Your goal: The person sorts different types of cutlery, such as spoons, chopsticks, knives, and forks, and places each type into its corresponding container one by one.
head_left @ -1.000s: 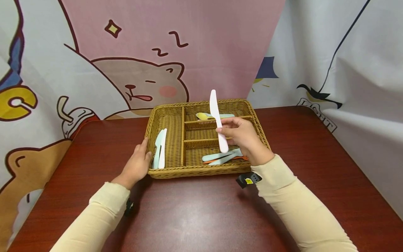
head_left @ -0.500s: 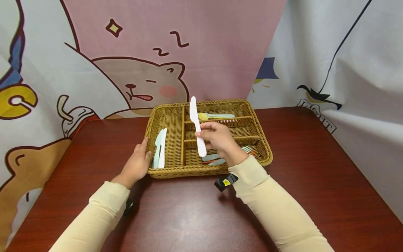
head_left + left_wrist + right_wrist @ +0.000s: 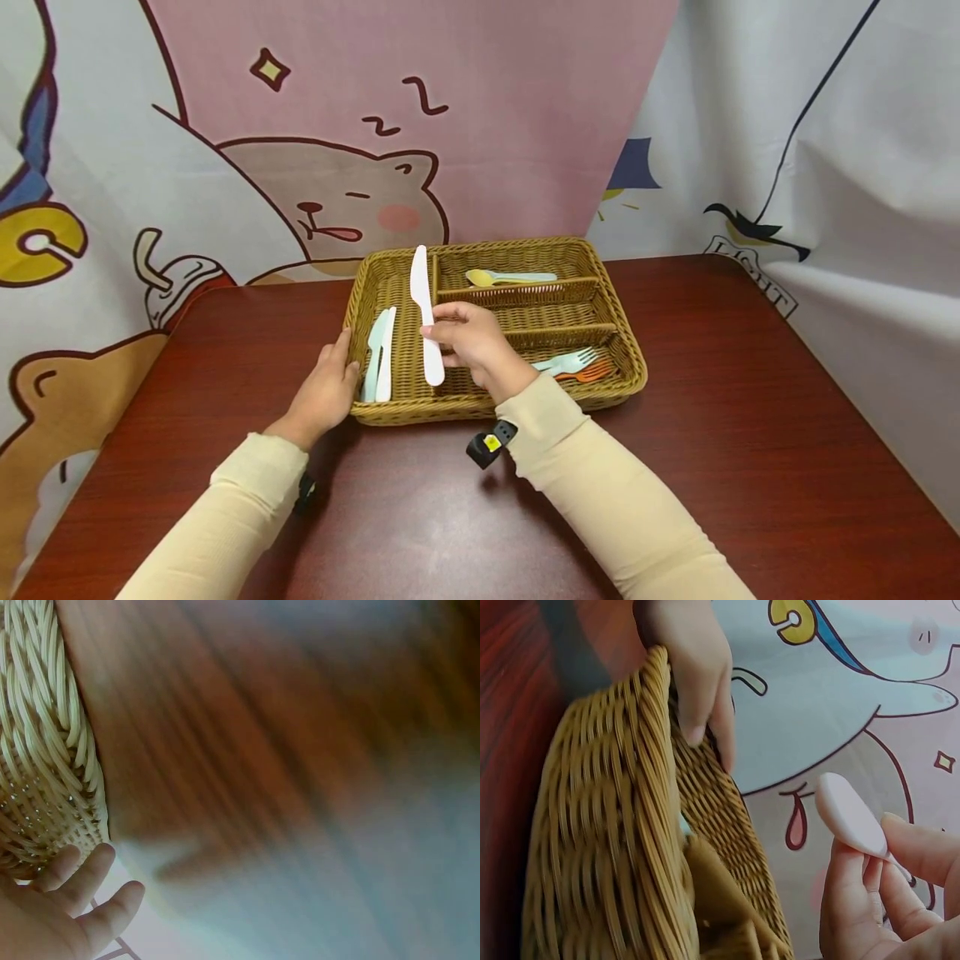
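Observation:
My right hand [image 3: 480, 346] pinches a white plastic knife [image 3: 422, 279] by its handle, blade pointing up and away. It hovers over the wicker basket [image 3: 427, 410], near the divider of its left compartment. In the right wrist view, the rounded handle end of the knife [image 3: 847, 814] shows between thumb and fingers. My left hand [image 3: 322, 396] rests against the basket's left side, fingers extended along the outside and thumb at the rim. A pale green knife [image 3: 374, 358] and another white knife [image 3: 386, 358] lie in the left compartment.
A yellow spoon [image 3: 480, 277] lies beside pale blue cutlery in the back right compartment. Pale green forks [image 3: 573, 361] and an orange fork [image 3: 594, 372] lie in the front right one, partly hidden by my right arm. A printed curtain [image 3: 540, 125] hangs behind the table [image 3: 750, 400].
My right hand has carried the white knife leftward from the basket's right compartments to the left compartment's edge. The forks show again. My left hand has stayed put.

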The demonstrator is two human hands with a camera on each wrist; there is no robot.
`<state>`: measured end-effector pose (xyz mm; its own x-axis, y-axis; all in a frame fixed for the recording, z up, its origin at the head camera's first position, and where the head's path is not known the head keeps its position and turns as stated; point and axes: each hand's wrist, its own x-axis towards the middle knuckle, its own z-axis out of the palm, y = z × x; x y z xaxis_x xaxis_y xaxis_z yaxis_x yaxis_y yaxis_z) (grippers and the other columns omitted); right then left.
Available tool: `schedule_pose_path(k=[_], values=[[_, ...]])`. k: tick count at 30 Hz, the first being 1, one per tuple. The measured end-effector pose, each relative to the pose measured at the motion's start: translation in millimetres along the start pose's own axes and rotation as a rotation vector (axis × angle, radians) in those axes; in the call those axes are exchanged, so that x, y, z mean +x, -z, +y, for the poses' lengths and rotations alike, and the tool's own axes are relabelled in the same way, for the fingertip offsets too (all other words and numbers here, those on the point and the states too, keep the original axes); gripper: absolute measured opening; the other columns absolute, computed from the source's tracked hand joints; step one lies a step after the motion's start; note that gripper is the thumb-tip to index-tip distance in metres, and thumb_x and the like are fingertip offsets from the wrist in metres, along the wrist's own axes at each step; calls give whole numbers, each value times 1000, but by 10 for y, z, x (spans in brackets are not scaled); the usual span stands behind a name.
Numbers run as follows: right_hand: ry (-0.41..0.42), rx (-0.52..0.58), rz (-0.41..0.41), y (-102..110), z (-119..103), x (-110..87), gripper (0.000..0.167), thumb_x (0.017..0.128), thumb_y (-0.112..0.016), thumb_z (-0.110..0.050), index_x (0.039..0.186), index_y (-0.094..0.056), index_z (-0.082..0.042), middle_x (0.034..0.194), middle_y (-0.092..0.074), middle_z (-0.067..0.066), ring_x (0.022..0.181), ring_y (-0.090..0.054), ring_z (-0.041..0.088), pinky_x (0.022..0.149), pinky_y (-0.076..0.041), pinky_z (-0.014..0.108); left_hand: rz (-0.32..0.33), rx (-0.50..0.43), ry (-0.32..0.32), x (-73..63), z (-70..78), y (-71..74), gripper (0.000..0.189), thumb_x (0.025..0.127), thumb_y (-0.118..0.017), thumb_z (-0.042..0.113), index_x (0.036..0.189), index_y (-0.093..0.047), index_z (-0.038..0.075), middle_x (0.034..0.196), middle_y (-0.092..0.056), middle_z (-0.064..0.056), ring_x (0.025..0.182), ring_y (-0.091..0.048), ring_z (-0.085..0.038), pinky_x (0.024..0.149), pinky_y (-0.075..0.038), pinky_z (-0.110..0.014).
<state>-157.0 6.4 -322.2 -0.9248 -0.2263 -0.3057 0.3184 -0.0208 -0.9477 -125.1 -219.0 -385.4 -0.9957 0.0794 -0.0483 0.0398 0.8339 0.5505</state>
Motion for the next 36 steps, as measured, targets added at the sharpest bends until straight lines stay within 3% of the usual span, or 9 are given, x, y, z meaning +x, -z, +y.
schedule_pose_path(k=[7, 21, 24, 36], values=[[-32, -8, -9, -225, 34, 15, 35, 89, -68, -7, 123, -61, -8, 107, -66, 10, 90, -62, 18, 74, -55, 33, 9, -3, 3, 7, -5, -9, 59, 103, -33, 15, 154, -7, -1, 142, -30, -31, 127, -41, -45, 106, -32, -56], [-72, 95, -27, -539, 166, 88, 34, 88, -67, -2, 121, -60, -3, 97, -65, 10, 91, -64, 24, 75, -57, 35, 23, -9, -14, 4, 2, -7, 58, 102, -34, 13, 153, -10, -4, 140, -32, -33, 126, -41, -46, 105, -32, -56], [-81, 114, -8, -589, 205, 117, 34, 88, -67, -2, 121, -60, -3, 93, -66, 9, 90, -65, 24, 69, -56, 32, 27, -10, -12, 4, -6, -8, 58, 102, -34, 13, 153, -11, -3, 140, -32, -33, 125, -42, -46, 105, -32, -56], [-108, 136, 55, -673, 276, 191, 33, 88, -68, -5, 120, -60, -5, 96, -65, 10, 84, -63, 20, 68, -55, 31, 41, 3, -12, 5, -1, -14, 58, 102, -35, 13, 153, -12, -3, 139, -35, -31, 123, -45, -45, 104, -34, -55]])
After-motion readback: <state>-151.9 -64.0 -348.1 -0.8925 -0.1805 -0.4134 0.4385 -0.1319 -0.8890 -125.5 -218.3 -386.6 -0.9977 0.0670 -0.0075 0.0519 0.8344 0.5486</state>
